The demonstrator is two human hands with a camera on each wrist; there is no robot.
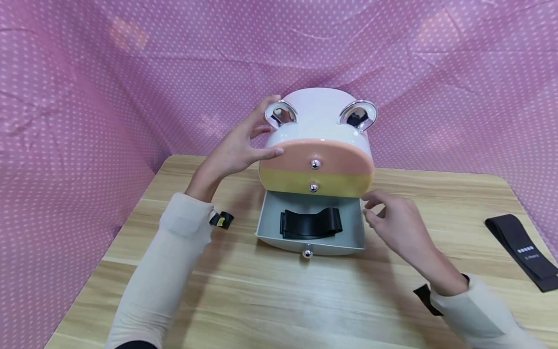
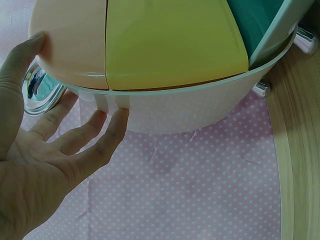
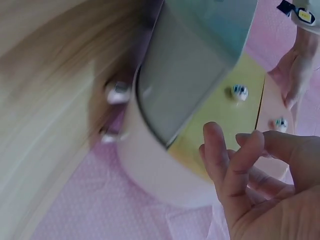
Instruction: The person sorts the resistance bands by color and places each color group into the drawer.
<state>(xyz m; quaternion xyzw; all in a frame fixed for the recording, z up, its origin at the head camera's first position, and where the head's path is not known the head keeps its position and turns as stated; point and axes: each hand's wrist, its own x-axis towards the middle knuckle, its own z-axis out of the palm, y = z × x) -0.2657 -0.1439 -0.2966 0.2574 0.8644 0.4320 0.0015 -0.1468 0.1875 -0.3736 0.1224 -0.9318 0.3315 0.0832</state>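
Note:
A small white drawer box (image 1: pixel 320 114) with chrome ear-shaped rings stands on the table, its peach drawer (image 1: pixel 340 152) and yellow drawer (image 1: pixel 287 180) closed. Below them, the grey-green bottom drawer (image 1: pixel 269 218) is pulled out, and a folded black band (image 1: pixel 311 224) lies inside it. My left hand (image 1: pixel 237 145) holds the box's left side, thumb on the peach front and fingertips against the white shell, as the left wrist view shows. Beside the bottom drawer's right edge is my right hand (image 1: pixel 398 223), fingers loosely bent with nothing between them; whether they touch the box I cannot tell.
A folded dark strap (image 1: pixel 520 252) with pale print lies at the table's right edge. Pink dotted cloth (image 1: pixel 209 63) hangs behind and beside the wooden table (image 1: pixel 279 300). Black straps with loose ends sit at both sleeve cuffs.

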